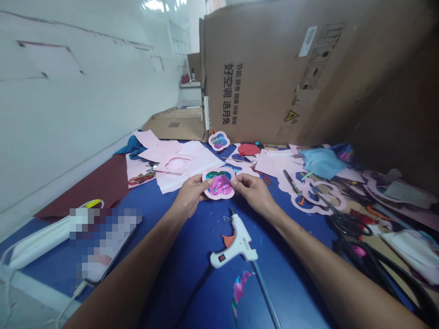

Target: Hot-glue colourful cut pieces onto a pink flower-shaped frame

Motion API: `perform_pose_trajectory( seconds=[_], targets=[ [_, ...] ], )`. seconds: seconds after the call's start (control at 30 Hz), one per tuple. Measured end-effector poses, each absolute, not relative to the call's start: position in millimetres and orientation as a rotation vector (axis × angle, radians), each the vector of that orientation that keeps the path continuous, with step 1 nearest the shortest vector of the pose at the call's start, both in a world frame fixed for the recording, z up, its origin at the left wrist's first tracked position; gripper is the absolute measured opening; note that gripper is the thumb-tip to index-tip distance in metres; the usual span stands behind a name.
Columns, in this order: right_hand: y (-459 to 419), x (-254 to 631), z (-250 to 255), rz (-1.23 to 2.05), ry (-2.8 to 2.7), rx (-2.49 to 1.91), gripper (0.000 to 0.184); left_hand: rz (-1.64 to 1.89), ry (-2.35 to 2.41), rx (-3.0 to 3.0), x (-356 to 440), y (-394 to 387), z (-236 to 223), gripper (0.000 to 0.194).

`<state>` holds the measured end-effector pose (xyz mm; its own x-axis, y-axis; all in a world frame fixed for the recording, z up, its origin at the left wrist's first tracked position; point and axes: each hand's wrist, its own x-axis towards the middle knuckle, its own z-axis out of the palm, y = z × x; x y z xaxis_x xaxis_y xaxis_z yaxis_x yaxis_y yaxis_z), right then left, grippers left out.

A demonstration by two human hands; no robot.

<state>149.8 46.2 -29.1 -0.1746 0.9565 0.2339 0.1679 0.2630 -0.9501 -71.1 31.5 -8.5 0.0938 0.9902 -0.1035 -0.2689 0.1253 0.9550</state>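
Observation:
Between my hands is a flower-shaped piece (220,186) with a pale pink border and shiny magenta and green material in its middle. My left hand (190,194) grips its left side, thumb on top. At the right edge, my right hand (254,191) pinches it between thumb and fingers. Just below lies a white hot glue gun (236,242) on its side, nozzle pointing away from me, with a long glue stick (267,294) out of its back. Beside that stick is a curled shiny scrap (239,292). A similar flower piece (218,140) rests farther back.
Pink sheets (192,157) and cut-out frames (318,196) lie across the back and right. Black-handled scissors (350,224) are at right, a phone (109,246) and white power strip (48,242) at left. A large cardboard box (274,82) stands behind the blue table (164,274).

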Motion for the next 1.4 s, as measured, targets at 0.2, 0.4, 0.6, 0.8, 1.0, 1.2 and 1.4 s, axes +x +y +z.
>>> perform_pose_trajectory(
  seconds=[0.2,0.4,0.6,0.8,1.0,1.2,1.4],
  targets=[
    [36.2,146.8,-22.7,0.83,-1.691,-1.06,0.032,1.289,0.915,0.997,-71.9,31.5,-4.4,0.055],
    [30.3,144.0,-18.6,0.77,-1.744,-1.04,0.029,1.334,0.996,1.069,-73.1,32.5,-8.9,0.048],
    [31.0,141.8,-23.3,0.79,-1.771,-1.043,0.028,1.341,1.044,1.032,-72.0,33.4,-13.4,0.048],
    [35.6,141.7,-27.8,0.896,-1.76,-1.057,0.033,1.326,1.056,0.988,-70.3,34.1,-15.3,0.047],
    [43.4,141.6,-35.2,1.019,-1.724,-1.126,0.043,1.289,1.092,0.995,-70.1,43.1,-24.1,0.051],
    [53.0,147.6,-41.8,0.923,-1.722,-1.356,0.036,1.453,1.279,1.342,-76.2,47.5,-22.0,0.027],
    [55.9,153.4,-34.4,0.804,-1.731,-1.565,0.025,1.255,1.166,1.896,-72.0,39.4,-22.7,0.021]
  ],
)
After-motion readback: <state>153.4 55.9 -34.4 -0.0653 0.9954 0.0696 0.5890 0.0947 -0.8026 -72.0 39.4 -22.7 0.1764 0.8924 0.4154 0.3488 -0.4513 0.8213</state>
